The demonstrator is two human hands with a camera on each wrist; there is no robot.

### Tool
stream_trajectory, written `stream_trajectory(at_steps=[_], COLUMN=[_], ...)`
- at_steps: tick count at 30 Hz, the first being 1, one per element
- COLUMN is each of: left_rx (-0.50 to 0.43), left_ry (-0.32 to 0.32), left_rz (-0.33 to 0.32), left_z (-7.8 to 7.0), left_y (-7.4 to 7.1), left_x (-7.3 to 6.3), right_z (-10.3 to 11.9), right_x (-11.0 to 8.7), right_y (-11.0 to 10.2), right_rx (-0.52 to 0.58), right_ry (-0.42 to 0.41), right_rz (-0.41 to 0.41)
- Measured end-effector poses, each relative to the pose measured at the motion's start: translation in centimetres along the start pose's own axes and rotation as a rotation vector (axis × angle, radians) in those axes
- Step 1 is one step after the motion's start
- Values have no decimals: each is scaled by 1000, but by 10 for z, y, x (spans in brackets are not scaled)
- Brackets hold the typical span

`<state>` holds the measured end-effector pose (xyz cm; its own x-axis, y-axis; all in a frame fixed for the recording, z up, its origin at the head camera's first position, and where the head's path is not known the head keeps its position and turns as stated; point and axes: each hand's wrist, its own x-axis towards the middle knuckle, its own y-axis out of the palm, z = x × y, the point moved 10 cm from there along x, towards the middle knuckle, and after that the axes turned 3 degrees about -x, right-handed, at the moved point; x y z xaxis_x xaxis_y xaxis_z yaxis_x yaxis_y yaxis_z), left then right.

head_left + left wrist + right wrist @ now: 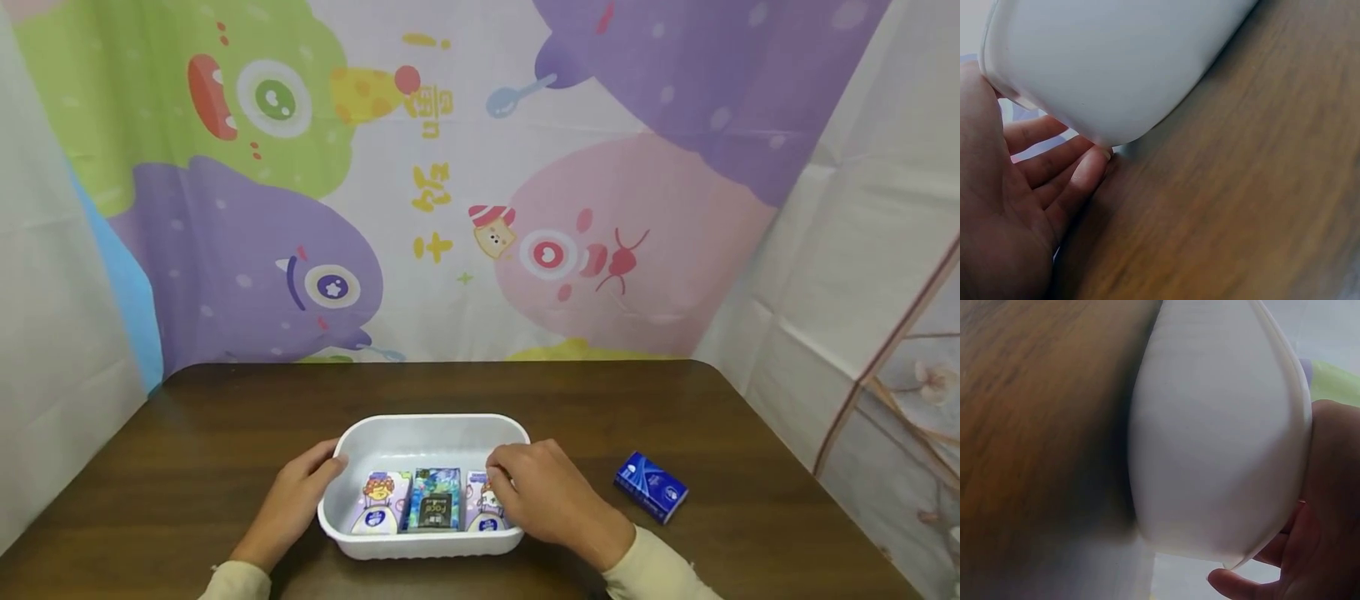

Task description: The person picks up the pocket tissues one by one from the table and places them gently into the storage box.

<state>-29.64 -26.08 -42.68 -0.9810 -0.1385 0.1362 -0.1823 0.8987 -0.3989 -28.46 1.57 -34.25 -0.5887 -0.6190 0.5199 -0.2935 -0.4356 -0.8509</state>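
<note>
A white plastic basin [431,546] sits on the table in the head view. Inside, side by side, lie a purple cartoon tissue packet [382,500], a blue-green packet with a dark label [435,500] and a second purple cartoon tissue packet [480,504]. My left hand [300,492] grips the basin's left rim, its thumb over the edge and its other fingers outside. Reaching over the right rim, my right hand [543,492] has bent fingers at the right-hand packet and covers part of it. Its fingertips are hidden, so a pinch cannot be confirmed.
To the right of the basin, a blue tissue packet [651,487] lies on the dark wooden table [225,433]. A cartoon-printed curtain [450,317] hangs behind the table's far edge, with pale cloth on both sides.
</note>
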Motion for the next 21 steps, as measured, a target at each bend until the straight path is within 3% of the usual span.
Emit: stream_trajectory(at_steps=[8,21], left_rx=[-12,-5], left_ry=[-12,0], left_rz=[19,17], left_z=[-1,0], left_y=[4,1], left_x=[2,1], right_z=[-5,-4], right_x=[-3,0], right_y=[0,0], right_rx=[-16,-17], right_ry=[35,18], right_rz=[23,38])
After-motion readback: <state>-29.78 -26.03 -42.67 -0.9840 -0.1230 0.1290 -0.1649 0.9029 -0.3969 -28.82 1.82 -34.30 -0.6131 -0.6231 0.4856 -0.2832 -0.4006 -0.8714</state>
